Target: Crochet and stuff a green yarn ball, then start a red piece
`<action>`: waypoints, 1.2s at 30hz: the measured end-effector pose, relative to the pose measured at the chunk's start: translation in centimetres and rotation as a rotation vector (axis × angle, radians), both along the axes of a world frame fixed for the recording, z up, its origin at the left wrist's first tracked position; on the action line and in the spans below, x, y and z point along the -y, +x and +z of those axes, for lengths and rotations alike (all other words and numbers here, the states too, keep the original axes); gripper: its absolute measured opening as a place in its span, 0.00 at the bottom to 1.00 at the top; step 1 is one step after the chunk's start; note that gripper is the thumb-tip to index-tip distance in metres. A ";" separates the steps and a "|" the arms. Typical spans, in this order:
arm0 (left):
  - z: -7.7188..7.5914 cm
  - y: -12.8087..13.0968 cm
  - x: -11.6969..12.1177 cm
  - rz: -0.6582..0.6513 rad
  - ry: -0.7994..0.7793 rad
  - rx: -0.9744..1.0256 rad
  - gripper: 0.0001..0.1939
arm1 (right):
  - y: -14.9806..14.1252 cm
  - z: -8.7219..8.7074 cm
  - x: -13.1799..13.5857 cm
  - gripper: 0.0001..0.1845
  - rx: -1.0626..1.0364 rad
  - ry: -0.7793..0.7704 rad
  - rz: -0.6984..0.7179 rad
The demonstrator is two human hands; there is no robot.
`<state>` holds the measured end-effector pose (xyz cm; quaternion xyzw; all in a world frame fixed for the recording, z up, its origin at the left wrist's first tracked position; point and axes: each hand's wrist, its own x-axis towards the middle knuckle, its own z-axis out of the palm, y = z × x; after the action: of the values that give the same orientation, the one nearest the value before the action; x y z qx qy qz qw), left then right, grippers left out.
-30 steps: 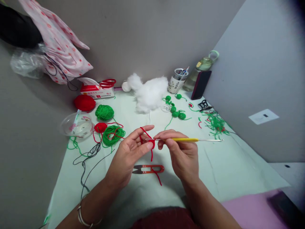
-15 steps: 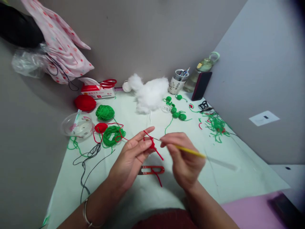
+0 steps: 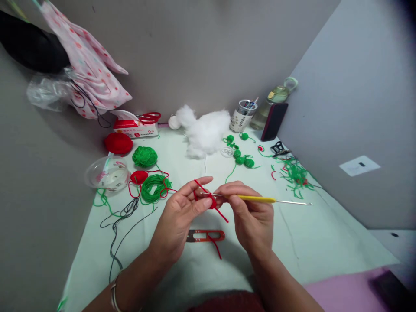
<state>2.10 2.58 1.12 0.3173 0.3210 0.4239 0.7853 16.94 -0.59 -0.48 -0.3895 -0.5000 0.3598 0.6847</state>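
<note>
Between thumb and fingers, my left hand pinches a small red crochet piece, with red yarn looped over the raised index finger. My right hand grips a yellow-handled crochet hook like a pencil. The hook's thin metal tip passes at the red piece and points left, just under the yarn strand; its other metal end sticks out to the right. A short red tail hangs from the piece. Below the hands lie orange thread snips with a red yarn scrap across them.
Left are a green yarn ball, a green coil, a red ball and a clear plastic bowl. White stuffing lies at the back, near small green crocheted balls. Yarn scraps, a phone and a pen can are right.
The crochet hook has turned from slanting down to nearly level, and its tip has moved left through or past the red piece. My right hand has come closer to my left.
</note>
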 end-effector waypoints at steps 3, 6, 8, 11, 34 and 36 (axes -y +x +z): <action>0.0 -0.1 -0.1 0.012 0.001 -0.032 0.20 | 0.2 0.1 0.0 0.08 -0.073 -0.052 -0.013; -0.1 -0.2 -0.2 0.031 -0.003 -0.051 0.20 | 0.4 0.4 0.1 0.09 -0.078 -0.021 -0.105; -0.1 -0.1 -0.2 0.036 -0.009 -0.053 0.20 | 0.6 0.5 0.1 0.09 -0.051 0.017 -0.136; -0.1 -0.1 -0.3 0.034 0.004 -0.067 0.20 | 0.7 0.4 0.2 0.09 0.009 0.059 -0.099; -0.4 0.0 0.0 0.072 0.164 -0.183 0.36 | 0.5 0.3 0.3 0.12 0.222 0.080 -0.035; -0.7 -0.1 0.0 0.029 0.121 -0.131 0.35 | 0.2 0.1 0.2 0.11 0.229 0.065 -0.049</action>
<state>2.05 2.61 0.47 0.3867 0.3501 0.4323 0.7355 17.17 -0.80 -0.33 -0.4178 -0.5766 0.2798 0.6439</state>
